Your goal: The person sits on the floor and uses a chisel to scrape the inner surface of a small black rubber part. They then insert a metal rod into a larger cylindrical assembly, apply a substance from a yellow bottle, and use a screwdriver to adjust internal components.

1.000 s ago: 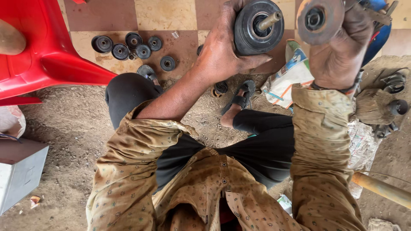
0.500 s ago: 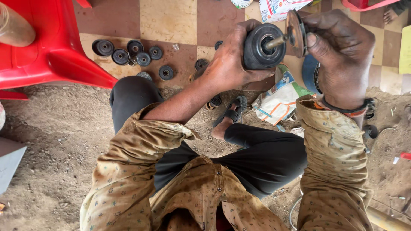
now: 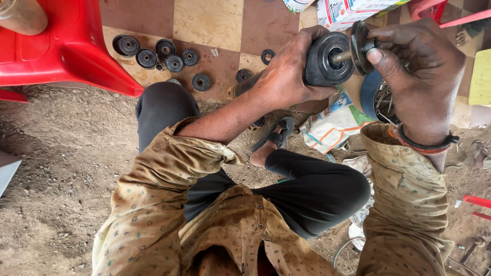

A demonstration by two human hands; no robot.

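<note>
Since the earlier frame, the round metal disc (image 3: pixel 359 47) has been brought from beside the shaft onto its tip, and both hands have shifted slightly lower and to the right in the view. That disc is pinched at its rim between the thumb and curled fingers (image 3: pixel 388 41) of the right hand (image 3: pixel 419 82), which are closed on it. The thin shaft (image 3: pixel 341 56) just left of those fingers is seen running from the disc into the centre hole of a black cylindrical part (image 3: pixel 327 59). This part is wrapped by the left hand (image 3: pixel 291 66), its fingers closed tight around the body from behind. Below the right wrist a blue tub (image 3: pixel 369 94) of small metal pieces is seen, and just beside it crumpled printed paper (image 3: pixel 335 125). Well left of the left hand, black round rubber parts (image 3: pixel 158 53) are scattered on the tiled floor (image 3: pixel 215 23), near a red plastic chair (image 3: pixel 66 46).
</note>
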